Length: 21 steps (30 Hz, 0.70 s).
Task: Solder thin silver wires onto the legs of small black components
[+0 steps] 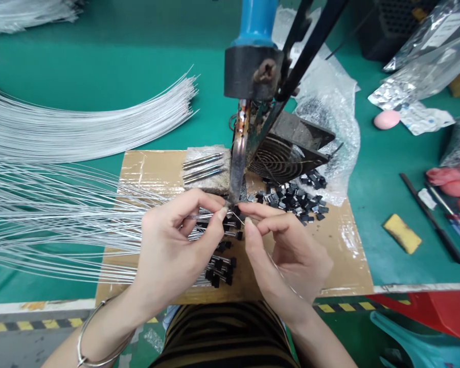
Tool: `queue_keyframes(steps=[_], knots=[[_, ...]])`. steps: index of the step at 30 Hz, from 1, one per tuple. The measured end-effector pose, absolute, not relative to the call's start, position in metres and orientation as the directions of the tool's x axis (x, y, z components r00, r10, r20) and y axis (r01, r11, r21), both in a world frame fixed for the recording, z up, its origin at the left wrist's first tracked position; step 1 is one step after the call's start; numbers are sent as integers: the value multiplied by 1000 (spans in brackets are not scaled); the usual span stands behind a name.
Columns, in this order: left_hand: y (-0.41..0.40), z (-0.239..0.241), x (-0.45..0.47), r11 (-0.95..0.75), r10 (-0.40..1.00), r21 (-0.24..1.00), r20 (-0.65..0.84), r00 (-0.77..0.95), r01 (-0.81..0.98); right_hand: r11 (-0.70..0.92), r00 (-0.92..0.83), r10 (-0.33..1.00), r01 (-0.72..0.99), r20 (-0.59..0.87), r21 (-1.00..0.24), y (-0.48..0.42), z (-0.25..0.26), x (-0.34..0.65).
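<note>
My left hand (180, 245) is closed in a pinch on a thin grey cable (193, 216), its end right under the soldering iron's tip. Thumb and fingertip hide most of that end. The soldering iron (237, 168) is clamped upright, blue handle on top, tip pointing down between my hands. Between the thumb and finger of my right hand (287, 250) is a thin solder wire (236, 218), reaching toward the tip and trailing across the palm. Below the fingertips lie several cables with black connectors (222, 271) on their ends.
Loose black connectors (295, 199) are heaped right of the iron, by a fan (283, 158). Metal rods (203, 168) rest on a pad at left. Bundled grey cables (99, 130) spread leftward. Cardboard (341, 255) covers the work spot; a yellow sponge (402, 233) sits right.
</note>
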<state>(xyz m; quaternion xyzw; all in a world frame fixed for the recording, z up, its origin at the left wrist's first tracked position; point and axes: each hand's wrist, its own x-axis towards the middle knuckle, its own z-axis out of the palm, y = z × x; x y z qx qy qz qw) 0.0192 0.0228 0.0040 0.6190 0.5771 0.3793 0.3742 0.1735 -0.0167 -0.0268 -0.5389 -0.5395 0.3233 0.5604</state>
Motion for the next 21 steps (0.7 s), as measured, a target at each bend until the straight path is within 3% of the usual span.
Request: queue_keyframes(steps=[21], knots=[[23,4,19,-50,998,904,32,49,424,261,207,924,276,322,-925,-18,-31,173]])
